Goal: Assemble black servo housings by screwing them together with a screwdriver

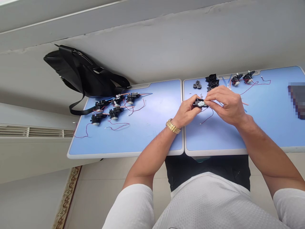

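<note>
Blue tabletop [152, 133], black bag [81, 71] at its corner: left hand [187, 112] and right hand [226, 103] grip a wired motor assembly [199, 103] between closed fingers.

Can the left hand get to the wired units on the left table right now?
Probably yes: only bare blue tabletop lies between the left hand and the wired units, with nothing in the way. But that hand, with the right hand, is gripping a small black unit, so it isn't free.
</note>
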The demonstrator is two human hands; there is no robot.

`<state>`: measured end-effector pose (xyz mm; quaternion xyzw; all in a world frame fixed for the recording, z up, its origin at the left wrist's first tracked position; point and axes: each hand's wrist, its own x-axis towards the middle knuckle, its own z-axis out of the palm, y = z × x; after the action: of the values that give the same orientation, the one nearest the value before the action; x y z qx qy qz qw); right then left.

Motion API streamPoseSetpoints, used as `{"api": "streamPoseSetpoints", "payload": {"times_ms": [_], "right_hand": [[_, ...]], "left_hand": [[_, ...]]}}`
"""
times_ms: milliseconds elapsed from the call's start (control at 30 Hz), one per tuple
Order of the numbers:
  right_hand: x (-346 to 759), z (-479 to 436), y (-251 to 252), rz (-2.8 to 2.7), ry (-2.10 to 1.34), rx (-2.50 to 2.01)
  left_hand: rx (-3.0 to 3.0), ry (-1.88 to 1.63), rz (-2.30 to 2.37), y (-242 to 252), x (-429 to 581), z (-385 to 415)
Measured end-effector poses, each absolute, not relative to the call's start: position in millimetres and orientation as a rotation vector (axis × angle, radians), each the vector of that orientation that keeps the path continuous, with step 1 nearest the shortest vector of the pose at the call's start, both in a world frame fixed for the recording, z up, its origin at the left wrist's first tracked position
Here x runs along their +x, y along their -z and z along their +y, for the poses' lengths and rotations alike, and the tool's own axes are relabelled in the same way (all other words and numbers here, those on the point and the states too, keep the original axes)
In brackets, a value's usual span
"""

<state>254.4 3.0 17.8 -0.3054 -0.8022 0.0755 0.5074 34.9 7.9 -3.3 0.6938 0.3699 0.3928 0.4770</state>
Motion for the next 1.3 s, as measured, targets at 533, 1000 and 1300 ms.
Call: {"api": "streamPoseSetpoints", "payload": {"times_ms": [533,1000,1300], "right_hand": [[253.6,0.4,-20.3,-1.893,-0.173,-0.785],[252.4,-0.5,-19.9,-1.916,-0.173,-0.776],[251.2,-1.9,-18.8,-1.889,-0.115,-0.786]], "left_hand": [[1.525,-0.872,0.726,7.9,32.5,10.4],[1.383,-0.851,0.73,7.8,32.8,11.3],[1.44,-0.884,0.714,8.4,36.3,8.4]]}}
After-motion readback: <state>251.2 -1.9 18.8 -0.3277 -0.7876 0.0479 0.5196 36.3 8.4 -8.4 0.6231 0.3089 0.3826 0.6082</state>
